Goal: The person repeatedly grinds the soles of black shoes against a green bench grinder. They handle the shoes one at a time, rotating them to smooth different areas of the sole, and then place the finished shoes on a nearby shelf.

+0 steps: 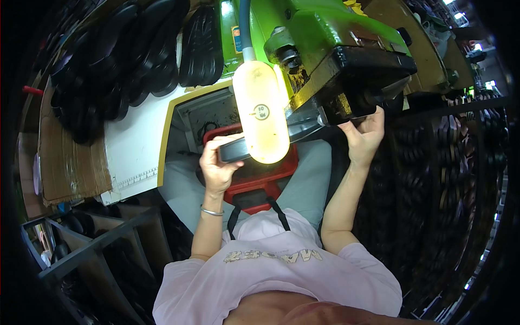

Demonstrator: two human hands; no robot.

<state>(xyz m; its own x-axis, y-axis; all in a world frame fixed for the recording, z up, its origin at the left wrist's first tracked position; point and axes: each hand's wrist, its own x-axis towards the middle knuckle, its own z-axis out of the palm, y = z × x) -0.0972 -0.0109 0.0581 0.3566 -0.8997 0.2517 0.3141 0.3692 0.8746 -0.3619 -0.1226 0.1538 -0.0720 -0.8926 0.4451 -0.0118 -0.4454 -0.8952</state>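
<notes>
Many black sole-shaped pcs (119,59) lay heaped far L, nr a cardboard sheet (76,162), w/ a tighter row of similar pcs beside them, toward the white tabletop (132,138); couldn't tell if any were finished or waiting. Lower L, a grey divided rack (100,246) held dark items, too dim to sort. Next, the L hand (216,165) gripped the near end of a long black piece (234,150), fingers over the top and thumb below, closed firmly on it. That piece sloped up to the R, toward the green machine (336,27); its middle was hidden behind a bright lamp (260,111), and its far end merged w/ the dark machine head (352,81). Work looked mid-way, prob.: one pc at the machine, not yet set aside; its surface was too dark to show what was done or left. Below, a red crate (291,162) sat btwn the person's legs, contents mostly blocked. Farther R, the R hand (364,138) was up at the head's lower edge, thumb and fingers somewhat apart; couldn't tell if they held the piece, the head or nothing. Far R, racks (433,173) of dark, shoe-like items bent into the rim, too blurred/cut off to count.
</notes>
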